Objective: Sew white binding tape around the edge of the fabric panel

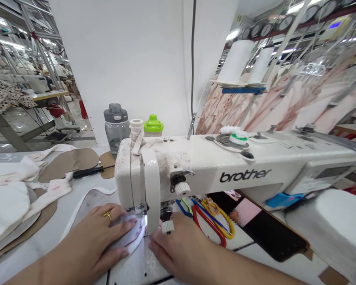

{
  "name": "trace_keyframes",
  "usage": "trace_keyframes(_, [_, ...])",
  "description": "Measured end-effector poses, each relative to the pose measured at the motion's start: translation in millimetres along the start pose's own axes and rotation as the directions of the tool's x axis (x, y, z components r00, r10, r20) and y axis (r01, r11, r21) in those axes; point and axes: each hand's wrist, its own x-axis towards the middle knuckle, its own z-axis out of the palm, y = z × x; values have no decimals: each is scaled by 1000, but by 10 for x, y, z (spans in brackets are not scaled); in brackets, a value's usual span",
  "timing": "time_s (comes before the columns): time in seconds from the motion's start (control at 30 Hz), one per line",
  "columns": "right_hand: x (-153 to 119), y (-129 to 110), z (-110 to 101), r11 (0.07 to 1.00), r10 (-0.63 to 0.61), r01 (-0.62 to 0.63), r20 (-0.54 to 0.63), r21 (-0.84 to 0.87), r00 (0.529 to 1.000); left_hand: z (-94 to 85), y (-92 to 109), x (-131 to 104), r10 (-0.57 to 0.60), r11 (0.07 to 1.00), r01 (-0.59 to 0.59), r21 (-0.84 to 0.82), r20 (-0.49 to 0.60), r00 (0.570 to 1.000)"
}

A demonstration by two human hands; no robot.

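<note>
A white Brother sewing machine (225, 166) stands across the table in front of me. My left hand (97, 237), a gold ring on one finger, lies flat with fingers spread on a small white fabric piece with a red edge (133, 237), pressing it down left of the needle (141, 213). On the other side, my right hand (178, 247) rests on the machine bed just right of the presser foot, fingertips touching the fabric's edge. The machine head hides the needle tip.
White fabric pieces (8, 202) and brown cardboard patterns (71, 160) lie at the left with a black screwdriver (89, 171). Scissors with coloured handles (213, 221) and a phone (264, 225) lie under the machine arm. Bottles (116, 126) stand behind. A white bundle (335, 225) sits right.
</note>
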Motion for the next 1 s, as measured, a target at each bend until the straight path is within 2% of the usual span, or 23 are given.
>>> trace_keyframes(0.1, [1,3,-4,1000,19,-19,-11,-4,1000,15,26,1,-2,1000,1,-5,-13,1000])
trace_keyframes(0.23, [-12,7,-19,1000,-17,17,15,26,1000,-59,0,-11,4,1000,-4,-5,1,1000])
trace_keyframes(0.4, [3,-44,-53,999,-14,10,97,42,995,-91,-49,-18,27,1000,-27,3,36,999])
trace_keyframes(0.57, [43,-74,-66,998,15,-23,153,52,988,44,-17,-41,-88,996,86,-38,-37,995])
trace_keyframes(0.67, [46,-58,-73,998,32,-41,168,46,985,75,-11,-42,-115,993,114,-30,-28,993])
trace_keyframes(0.77, [41,-44,-77,998,31,-40,157,55,987,36,-16,-25,-95,995,95,-11,0,995])
trace_keyframes(0.9, [40,-27,-46,998,24,-30,102,56,994,-37,-31,-7,-50,999,50,19,-36,998])
trace_keyframes(1.0, [46,-4,-8,999,15,-19,104,39,994,-47,-65,-19,-24,999,26,44,-37,999])
